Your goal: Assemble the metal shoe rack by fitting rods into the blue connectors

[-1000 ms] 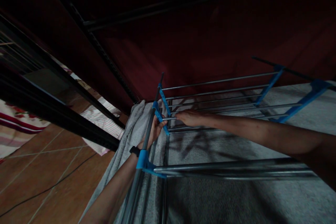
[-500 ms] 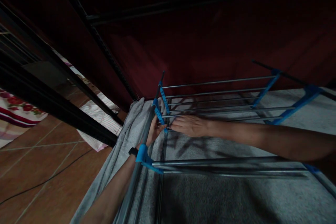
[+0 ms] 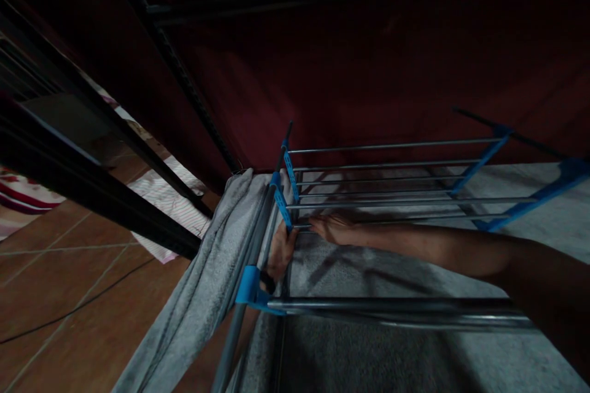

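Note:
A rack of thin metal tubes (image 3: 396,203) with blue plastic side brackets stands in front of me. My left hand (image 3: 282,250) grips the lower end of a left blue bracket (image 3: 283,207), thumb at the joint where the lowest tube meets it. Just to the right, my right hand (image 3: 332,228) is closed over that lowest tube; part of its fingers is hidden behind the tube. A dark band circles my left wrist, which passes behind a nearer blue bracket (image 3: 249,285) on a grey upright pole (image 3: 230,347).
Grey fleecy cloth (image 3: 221,258) lies under the rack. Behind it hangs a dark red sheet (image 3: 369,92). Black metal posts (image 3: 152,202) slant at the left, by a striped cloth (image 3: 168,196) on the tiled floor (image 3: 78,325). A black cable (image 3: 87,298) crosses the tiles.
My left hand has slid down from beside the bracket to its lower end, its wrist now right of the pole. My right hand has shifted slightly right and curled over the lowest tube.

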The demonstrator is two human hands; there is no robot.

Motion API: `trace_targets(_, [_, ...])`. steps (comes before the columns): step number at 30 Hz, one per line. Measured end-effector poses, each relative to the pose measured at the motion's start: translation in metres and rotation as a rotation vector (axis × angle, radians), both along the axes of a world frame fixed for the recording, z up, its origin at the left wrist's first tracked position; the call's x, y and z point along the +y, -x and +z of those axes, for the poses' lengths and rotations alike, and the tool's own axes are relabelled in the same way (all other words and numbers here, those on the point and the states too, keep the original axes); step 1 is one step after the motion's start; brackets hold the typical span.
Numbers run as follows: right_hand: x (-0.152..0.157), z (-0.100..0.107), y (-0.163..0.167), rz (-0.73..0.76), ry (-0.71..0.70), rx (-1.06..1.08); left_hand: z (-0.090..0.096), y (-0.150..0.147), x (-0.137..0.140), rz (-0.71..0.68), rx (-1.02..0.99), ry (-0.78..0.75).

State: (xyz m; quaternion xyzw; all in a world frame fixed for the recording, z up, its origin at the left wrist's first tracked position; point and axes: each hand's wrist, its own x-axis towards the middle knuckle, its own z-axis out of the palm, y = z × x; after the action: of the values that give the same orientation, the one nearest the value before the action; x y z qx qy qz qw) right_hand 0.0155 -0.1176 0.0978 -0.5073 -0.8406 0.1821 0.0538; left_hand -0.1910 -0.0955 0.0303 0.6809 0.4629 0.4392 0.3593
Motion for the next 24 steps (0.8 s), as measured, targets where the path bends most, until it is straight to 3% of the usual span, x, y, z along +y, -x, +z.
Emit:
trace_targets(13, [0.008, 0.003, -0.004, 0.002, -0.051, 0.005, -0.004, -0.001, 0.003, 0.095, 0.088, 0.021])
trace_targets(24, [0.017, 0.005, -0.001, -0.006, 0.012, 0.037, -0.001, -0.002, 0.006, 0.117, 0.156, -0.01])
